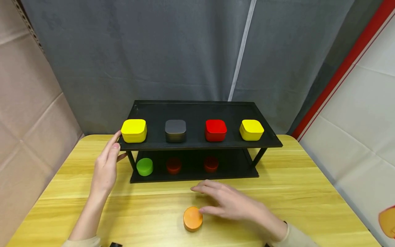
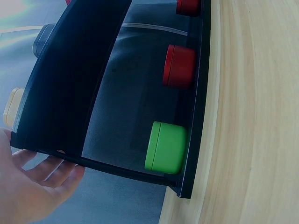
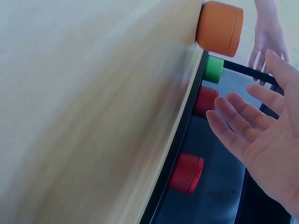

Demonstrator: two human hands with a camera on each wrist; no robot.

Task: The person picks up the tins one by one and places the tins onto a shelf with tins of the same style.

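A black two-tier shelf rack (image 1: 197, 148) stands on the table. My left hand (image 1: 106, 168) grips the left end of its upper tier, with fingers (image 2: 60, 173) under the edge in the left wrist view. My right hand (image 1: 229, 202) is over the table in front of the rack, holding nothing, its fingers (image 3: 238, 116) loosely spread. Just left of its thumb sits a round orange tin (image 1: 193, 219); whether they touch I cannot tell. On the lower tier are a round green tin (image 1: 144, 167) and two round red tins, one in the middle (image 1: 174, 165) and one farther right (image 1: 211, 164).
Along the upper tier stand square-cornered tins: a yellow one (image 1: 134, 131) at left, a black one (image 1: 175, 131), a red one (image 1: 215, 130), and another yellow one (image 1: 251, 130) at right. A grey curtain (image 1: 185, 51) hangs behind the wooden table (image 1: 293, 192).
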